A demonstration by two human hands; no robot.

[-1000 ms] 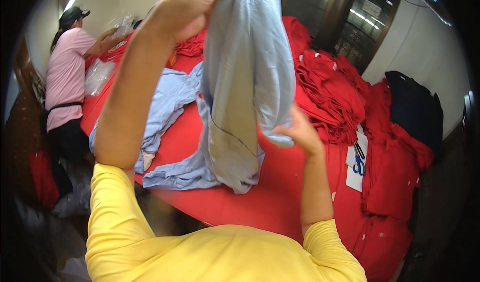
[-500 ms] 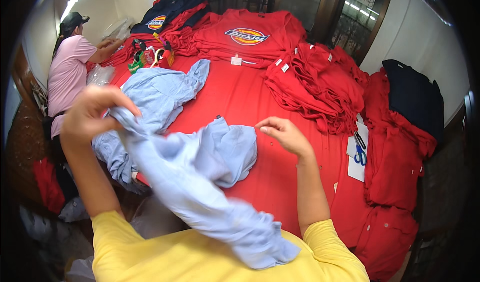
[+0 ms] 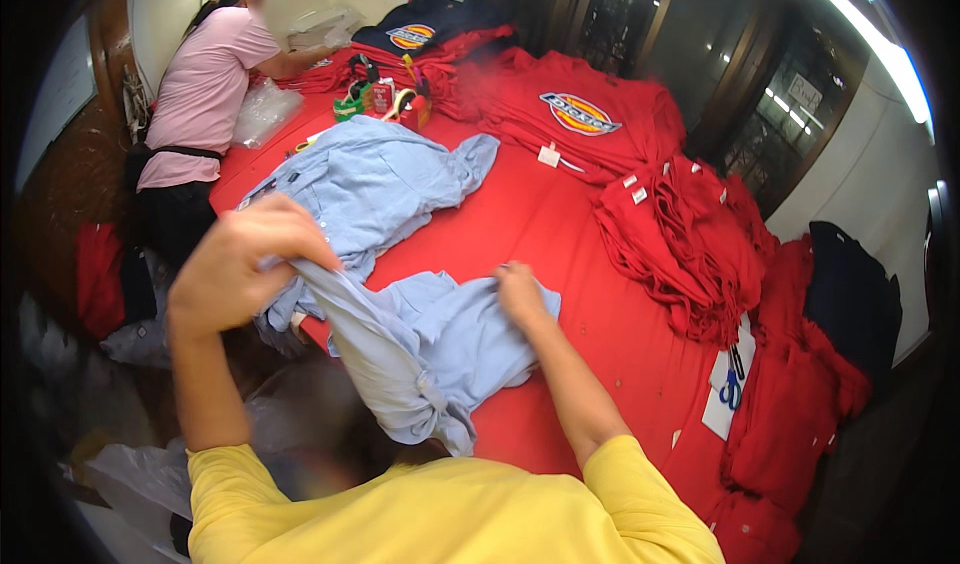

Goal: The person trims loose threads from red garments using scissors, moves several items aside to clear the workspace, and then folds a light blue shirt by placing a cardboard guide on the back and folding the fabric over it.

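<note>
My left hand [image 3: 255, 261] is raised at the table's near left edge, its fingers pinched on a light blue shirt [image 3: 440, 329]. From that grip one part of the cloth hangs down toward my yellow top, and the rest lies crumpled on the red table cover. On the shirt's far right side, my right hand [image 3: 524, 296] has its fingers curled closed on the fabric. Just beyond, a second light blue shirt [image 3: 375, 174] with a collar lies spread out.
Red shirts [image 3: 620, 129] are stacked at the back, with a red heap [image 3: 685, 239] at right. Blue-handled scissors [image 3: 731, 392] rest on white card. Tape dispensers [image 3: 352, 101] stand far left, near a co-worker in pink [image 3: 205, 84]. Dark garments [image 3: 850, 284] top the right pile.
My right hand, open and apart before, has come down onto the shirt and closed. The hanging cloth has swung left and straightened. The whole view has shifted.
</note>
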